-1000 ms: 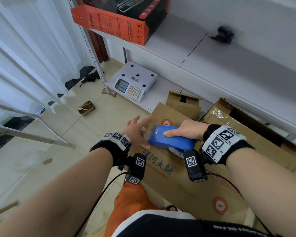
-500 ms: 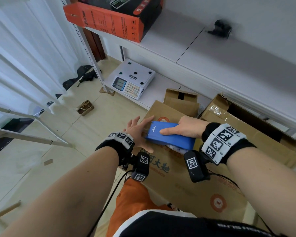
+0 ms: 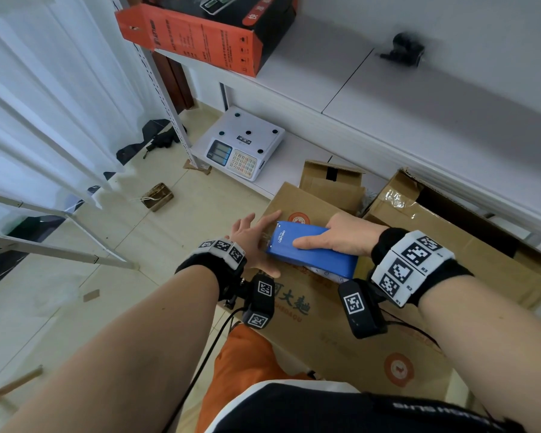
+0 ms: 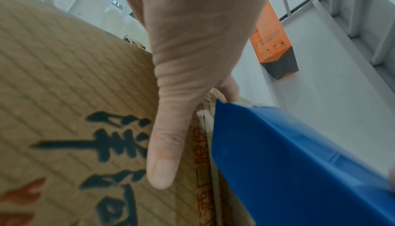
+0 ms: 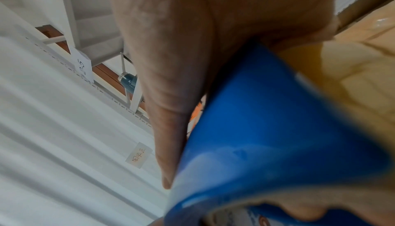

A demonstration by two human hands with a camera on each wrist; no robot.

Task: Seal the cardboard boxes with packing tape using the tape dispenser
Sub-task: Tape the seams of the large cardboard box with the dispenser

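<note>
A blue tape dispenser point(image 3: 310, 248) lies on top of a printed cardboard box point(image 3: 334, 326), near its far left corner. My right hand point(image 3: 341, 235) grips the dispenser point(image 5: 267, 136), thumb along its near side. My left hand point(image 3: 256, 242) lies flat on the box top just left of the dispenser's front end, fingers straight. In the left wrist view the thumb point(image 4: 166, 145) presses on the box point(image 4: 64, 111) beside the blue dispenser point(image 4: 288, 162). A strip of clear tape shows at the dispenser's front, by the left fingers.
A second, open cardboard box point(image 3: 450, 220) stands to the right, a small one point(image 3: 331, 182) behind. A white scale point(image 3: 244, 145) sits on the low shelf. An orange and black carton point(image 3: 206, 29) overhangs the upper shelf. White curtains hang at left over tiled floor.
The right hand has slid the dispenser a little toward the box's far left corner. The left hand stays flat beside its front end. The head view has shifted slightly.
</note>
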